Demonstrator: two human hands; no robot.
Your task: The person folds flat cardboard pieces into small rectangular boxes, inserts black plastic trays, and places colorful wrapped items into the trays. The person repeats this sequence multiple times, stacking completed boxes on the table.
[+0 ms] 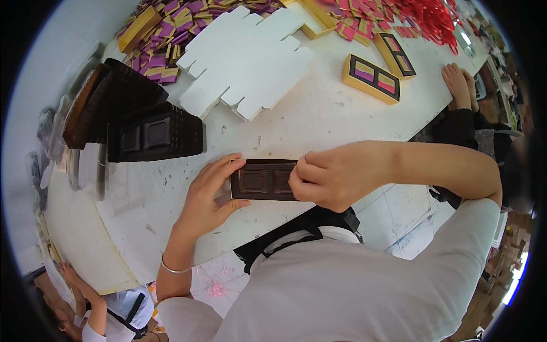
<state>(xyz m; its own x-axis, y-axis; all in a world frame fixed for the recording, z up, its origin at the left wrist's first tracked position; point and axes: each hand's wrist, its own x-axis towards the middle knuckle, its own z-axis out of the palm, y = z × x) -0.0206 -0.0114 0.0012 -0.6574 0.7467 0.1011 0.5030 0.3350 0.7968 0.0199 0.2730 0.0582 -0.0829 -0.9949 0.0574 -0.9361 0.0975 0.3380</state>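
Observation:
In front of me on the table lies a narrow box with a dark brown plastic tray (252, 181) in it. Two square hollows show in the tray. My left hand (208, 191) grips the box's left end, thumb on the near side and fingers on the far side. Over the right end, my right hand (321, 181) is closed, its fingers curled down onto the tray and hiding that end. To the left stands a nested stack of the same dark trays (154, 134), with another stack (108, 94) behind it.
Flat white box blanks (245, 60) lie beyond my hands. Two filled gold boxes (371, 78) sit at the far right. Heaps of purple-and-gold wrapped pieces (162, 60) and red ribbons (424, 20) cover the back. Other people's hands (457, 85) rest on the right edge; another person is at lower left.

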